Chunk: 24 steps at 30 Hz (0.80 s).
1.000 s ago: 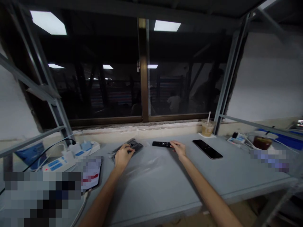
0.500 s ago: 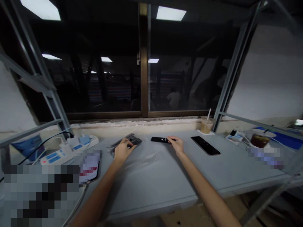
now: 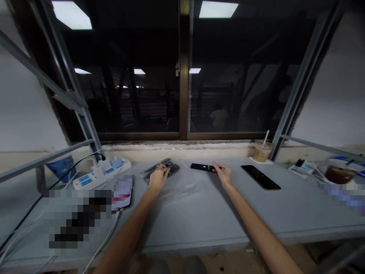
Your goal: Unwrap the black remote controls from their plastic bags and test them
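Note:
A slim black remote control [image 3: 203,167] with a round pad and small buttons lies flat on the grey table. My right hand [image 3: 224,175] is closed at its right end, thumb and fingers around the edge. To the left, a dark flat item in clear crinkled plastic [image 3: 172,167] lies at an angle. Over it my left hand [image 3: 158,178] is closed in a pinch, with the fingertips at its surface. What exactly the left fingers hold is partly hidden. A black smartphone [image 3: 260,177] lies to the right of my right hand.
A white power strip [image 3: 91,178] with plugs and cables stands at the left, near a charging phone [image 3: 122,194]. At the back right is a drink cup with a straw [image 3: 261,151]. Another cup of dark drink [image 3: 338,175] sits far right. Metal posts frame both sides.
The whole view has shifted, so things appear further right. My right hand has slid slightly toward the right end of the remote control. My left hand stays at the plastic-wrapped item.

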Available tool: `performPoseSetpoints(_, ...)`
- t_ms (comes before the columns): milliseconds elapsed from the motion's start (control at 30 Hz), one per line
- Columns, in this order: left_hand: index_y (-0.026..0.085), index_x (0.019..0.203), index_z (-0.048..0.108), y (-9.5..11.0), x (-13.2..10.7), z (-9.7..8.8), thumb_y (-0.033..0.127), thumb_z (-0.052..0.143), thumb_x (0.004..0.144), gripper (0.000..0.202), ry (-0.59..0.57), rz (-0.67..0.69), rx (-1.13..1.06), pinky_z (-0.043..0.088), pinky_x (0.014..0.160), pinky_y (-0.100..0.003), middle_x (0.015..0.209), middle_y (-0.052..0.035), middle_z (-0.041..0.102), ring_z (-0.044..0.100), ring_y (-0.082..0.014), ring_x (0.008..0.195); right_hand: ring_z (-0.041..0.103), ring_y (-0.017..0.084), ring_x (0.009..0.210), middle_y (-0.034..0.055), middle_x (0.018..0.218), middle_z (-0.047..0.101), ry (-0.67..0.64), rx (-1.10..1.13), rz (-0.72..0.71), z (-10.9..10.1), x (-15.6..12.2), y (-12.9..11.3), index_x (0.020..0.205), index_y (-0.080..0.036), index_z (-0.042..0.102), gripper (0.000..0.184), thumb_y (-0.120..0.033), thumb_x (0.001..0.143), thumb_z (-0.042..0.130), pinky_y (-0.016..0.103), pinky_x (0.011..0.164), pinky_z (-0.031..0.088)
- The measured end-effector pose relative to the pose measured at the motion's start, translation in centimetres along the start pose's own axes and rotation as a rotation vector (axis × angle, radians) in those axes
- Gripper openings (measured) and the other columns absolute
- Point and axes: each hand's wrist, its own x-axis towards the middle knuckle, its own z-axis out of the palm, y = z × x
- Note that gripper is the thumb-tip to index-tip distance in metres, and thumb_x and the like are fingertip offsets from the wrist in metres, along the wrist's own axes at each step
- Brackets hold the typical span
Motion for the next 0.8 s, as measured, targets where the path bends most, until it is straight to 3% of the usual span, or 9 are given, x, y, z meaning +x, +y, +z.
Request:
performPoseSetpoints(233, 0.019, 0.092, 0.067, 0.2, -0.2, 0.0, 0.03, 0.033, 0.093, 0.036, -0.02, -0.033, 0.009, 0.043, 0.077, -0.022, 0.104, -0.0033, 0.063, 0.059, -0.0141, 0.091, 0.064, 0.015, 0.059, 0.0104, 0.089, 0.07, -0.022, -0.05, -0.001, -0.3, 0.2, 0.7, 0.086, -0.01, 0.07, 0.029, -0.032, 0.07, 0.061, 0.019, 0.038, 0.043)
performPoseSetpoints(367, 0.02, 0.096, 0.068, 0.2, -0.3, 0.5, 0.028, 0.037, 0.092, 0.032, -0.037, 0.033, 0.0, 0.043, 0.08, -0.022, 0.104, -0.0032, 0.062, 0.058, -0.0136, 0.093, 0.064, 0.013, 0.059, 0.0106, 0.102, 0.068, -0.028, -0.079, 0.042, -0.5, 0.6, 1.3, 0.095, -0.011, 0.069, 0.032, -0.032, 0.073, 0.058, 0.018, 0.038, 0.043)
performPoseSetpoints(467, 0.02, 0.097, 0.068, 0.2, -0.4, 0.8, 0.027, 0.043, 0.089, 0.027, -0.048, 0.079, -0.003, 0.042, 0.081, -0.025, 0.105, -0.0042, 0.061, 0.057, -0.0148, 0.094, 0.064, 0.014, 0.059, 0.0114, 0.095, 0.069, -0.032, -0.132, 0.044, -0.5, 1.0, 1.8, 0.093, -0.011, 0.07, 0.032, -0.032, 0.071, 0.06, 0.018, 0.038, 0.043)
performPoseSetpoints(600, 0.016, 0.094, 0.071, 0.4, -0.4, 0.6, 0.027, 0.04, 0.09, 0.033, -0.044, 0.089, 0.0, 0.04, 0.084, -0.028, 0.107, -0.0049, 0.06, 0.054, -0.0173, 0.099, 0.065, 0.017, 0.06, 0.0111, 0.088, 0.07, -0.026, -0.179, -0.03, -0.5, 1.4, 2.5, 0.084, -0.012, 0.071, 0.033, -0.036, 0.062, 0.066, 0.02, 0.038, 0.044)
performPoseSetpoints(800, 0.023, 0.081, 0.072, 1.0, -0.5, 1.0, 0.023, 0.059, 0.079, 0.013, -0.065, 0.071, -0.002, 0.041, 0.085, -0.029, 0.106, -0.0016, 0.06, 0.053, -0.0173, 0.098, 0.063, 0.02, 0.059, 0.0081, 0.082, 0.069, -0.069, -0.318, -0.209, -1.2, 2.2, 3.8, 0.075, -0.015, 0.07, 0.039, -0.049, 0.057, 0.067, 0.027, 0.044, 0.047)
